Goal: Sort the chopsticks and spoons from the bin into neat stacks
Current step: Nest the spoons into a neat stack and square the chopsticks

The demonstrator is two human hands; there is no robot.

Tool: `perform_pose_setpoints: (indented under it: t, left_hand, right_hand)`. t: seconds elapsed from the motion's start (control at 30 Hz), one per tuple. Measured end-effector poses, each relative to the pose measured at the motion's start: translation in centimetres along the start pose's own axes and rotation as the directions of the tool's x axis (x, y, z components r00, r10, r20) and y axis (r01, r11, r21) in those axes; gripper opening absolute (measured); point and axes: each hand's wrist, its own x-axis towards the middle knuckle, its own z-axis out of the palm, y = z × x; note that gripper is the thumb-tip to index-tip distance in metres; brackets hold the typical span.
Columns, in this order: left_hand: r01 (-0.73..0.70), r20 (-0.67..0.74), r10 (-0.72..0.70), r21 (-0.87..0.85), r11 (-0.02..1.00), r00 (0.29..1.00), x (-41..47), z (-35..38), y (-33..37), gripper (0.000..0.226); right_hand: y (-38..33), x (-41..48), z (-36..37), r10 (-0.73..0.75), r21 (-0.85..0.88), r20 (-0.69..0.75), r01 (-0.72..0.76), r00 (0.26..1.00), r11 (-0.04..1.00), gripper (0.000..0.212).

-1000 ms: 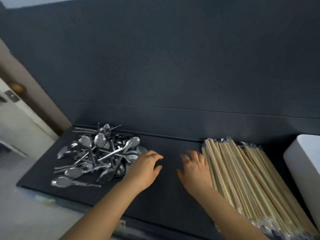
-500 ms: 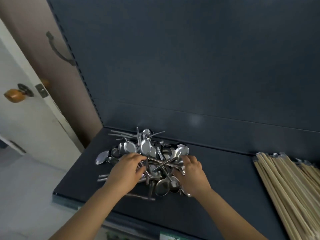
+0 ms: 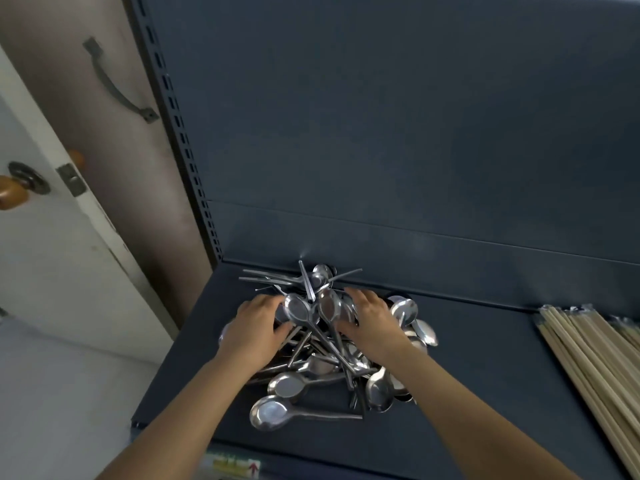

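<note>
A tangled pile of shiny metal spoons (image 3: 322, 358) lies on the left part of the dark blue shelf (image 3: 485, 368). My left hand (image 3: 258, 329) rests on the pile's left side, fingers slightly bent against the spoons. My right hand (image 3: 374, 323) lies on top of the pile's right side with its fingers spread over several spoon bowls. Neither hand plainly grips a single spoon. A neat stack of wrapped wooden chopsticks (image 3: 595, 362) lies at the right edge of the shelf, apart from both hands.
The shelf's dark back panel (image 3: 398, 133) rises right behind the pile. A slotted upright (image 3: 180, 133) marks the shelf's left end. Beyond it stands a white door (image 3: 52, 271) with an orange knob (image 3: 10, 192). A label (image 3: 235, 467) sits on the shelf's front edge.
Both hands moved from the bare shelf between the piles onto the spoon pile and now reach further back over it. The view swung left, so the chopsticks sit at the right edge.
</note>
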Motion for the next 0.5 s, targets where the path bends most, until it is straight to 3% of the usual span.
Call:
perform_pose_setpoints:
  t: [0.23,0.5]
  left_hand:
    - [0.06,0.021,-0.063,0.113,0.992,0.998,3.1,0.8,-0.4,0.048]
    - [0.176,0.018,-0.175,-0.087,0.981,0.984,4.4,1.7,-0.4,0.031]
  right_hand:
    - [-0.7,3.4,2.2,-0.007,-0.059,0.014,0.008,1.0,0.998,0.056]
    - [0.1,5.3,2.5,-0.019,-0.065,-0.066,0.015,0.998,0.998,0.053]
